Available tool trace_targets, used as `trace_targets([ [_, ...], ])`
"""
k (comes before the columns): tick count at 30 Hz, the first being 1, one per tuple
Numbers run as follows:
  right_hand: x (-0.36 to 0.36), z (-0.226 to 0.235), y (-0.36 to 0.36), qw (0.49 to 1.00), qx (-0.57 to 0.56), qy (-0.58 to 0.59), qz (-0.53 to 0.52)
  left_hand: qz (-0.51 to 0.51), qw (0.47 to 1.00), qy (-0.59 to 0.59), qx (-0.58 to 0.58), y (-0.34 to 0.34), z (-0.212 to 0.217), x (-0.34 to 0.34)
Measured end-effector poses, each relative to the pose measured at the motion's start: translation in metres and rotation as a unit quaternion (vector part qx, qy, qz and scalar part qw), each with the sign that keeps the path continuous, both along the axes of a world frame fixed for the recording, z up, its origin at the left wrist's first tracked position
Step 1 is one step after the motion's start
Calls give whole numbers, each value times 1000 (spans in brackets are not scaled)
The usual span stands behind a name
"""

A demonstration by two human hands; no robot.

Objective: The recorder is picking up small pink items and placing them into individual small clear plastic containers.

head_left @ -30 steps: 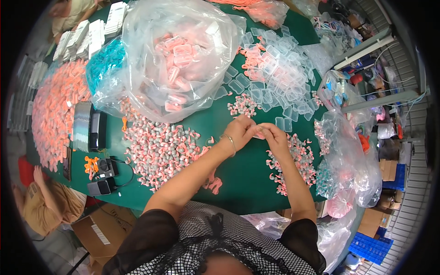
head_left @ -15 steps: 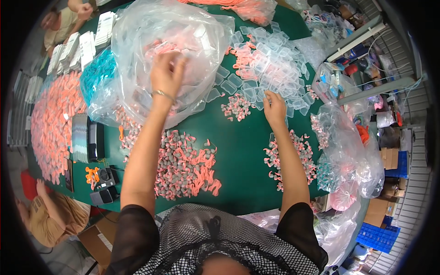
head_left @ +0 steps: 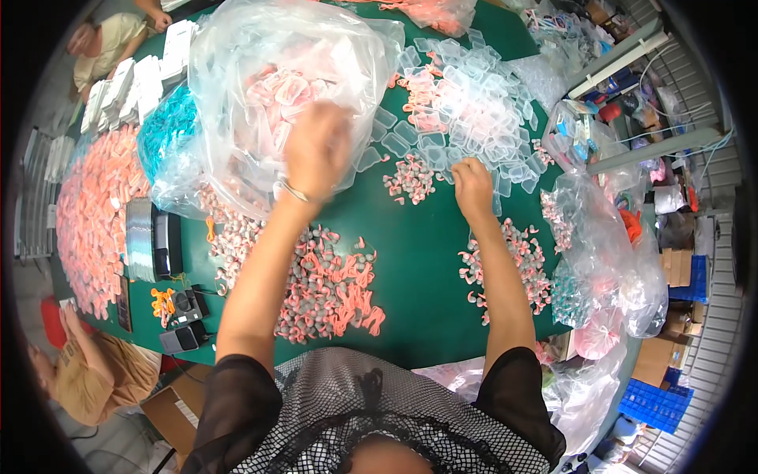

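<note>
Blurred by motion, my left hand (head_left: 320, 150) is over the near right part of a large clear plastic bag (head_left: 213, 87). Inside the open bag lie pink-filled clear cases (head_left: 288, 91). Whether that hand holds anything is not visible. My right hand (head_left: 474, 188) is closed, fingers curled, at the near edge of a heap of clear plastic cases (head_left: 482, 103). What it grips, if anything, is hidden. Left of it sits a small pile of grey-and-pink earplug-like pieces (head_left: 410, 180). Coral cords (head_left: 425, 99) lie among the cases.
More grey-and-pink pieces (head_left: 312, 284) with coral cords lie near my left forearm, and another pile (head_left: 517, 268) by my right. At left are a coral heap (head_left: 103, 213), a teal bundle (head_left: 170, 130), white stacks (head_left: 180, 51) and a black device (head_left: 188, 306). Plastic bags (head_left: 616, 237) crowd the right edge.
My left hand has moved right and nearer, from over the bag's contents toward its near right side. My right hand stays in nearly the same spot, its fingers curled more.
</note>
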State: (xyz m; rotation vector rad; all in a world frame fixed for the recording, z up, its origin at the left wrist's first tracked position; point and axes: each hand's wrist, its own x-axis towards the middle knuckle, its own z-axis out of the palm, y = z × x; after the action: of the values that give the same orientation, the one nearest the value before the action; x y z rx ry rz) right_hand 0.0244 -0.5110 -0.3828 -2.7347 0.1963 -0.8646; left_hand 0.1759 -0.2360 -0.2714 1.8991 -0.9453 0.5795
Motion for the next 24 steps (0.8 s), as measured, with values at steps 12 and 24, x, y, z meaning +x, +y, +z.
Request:
trace_targets([
  [12,-59,23,2,986,43,105,126,-20,953,179,245,-60,-109,-95],
  [24,-55,15,-25,994,53,46,79,-3,972,87,220,-72,-128,-101],
])
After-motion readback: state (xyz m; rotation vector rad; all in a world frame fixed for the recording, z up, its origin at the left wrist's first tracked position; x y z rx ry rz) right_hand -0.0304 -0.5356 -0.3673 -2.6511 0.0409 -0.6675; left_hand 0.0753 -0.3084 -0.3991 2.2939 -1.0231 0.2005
